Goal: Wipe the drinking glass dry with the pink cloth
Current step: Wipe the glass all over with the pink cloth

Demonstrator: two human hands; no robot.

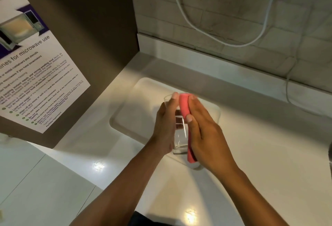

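Note:
A clear drinking glass [179,136] is held in the air above the white sink [125,116], tilted with its rim pointing away from me. My left hand [164,127] grips its left side, thumb near the rim. My right hand [204,132] presses a folded pink cloth [185,107] flat against the glass's right side. The cloth runs from the rim down past the base, where its lower end [191,155] sticks out. Most of the cloth is hidden under my right palm.
A white counter [269,154] surrounds the sink. A brown cabinet side with a microwave-use poster [36,75] stands at the left. A tiled wall [233,19] with hanging white cables [215,37] rises behind the sink. A dark object sits at the right edge [330,150].

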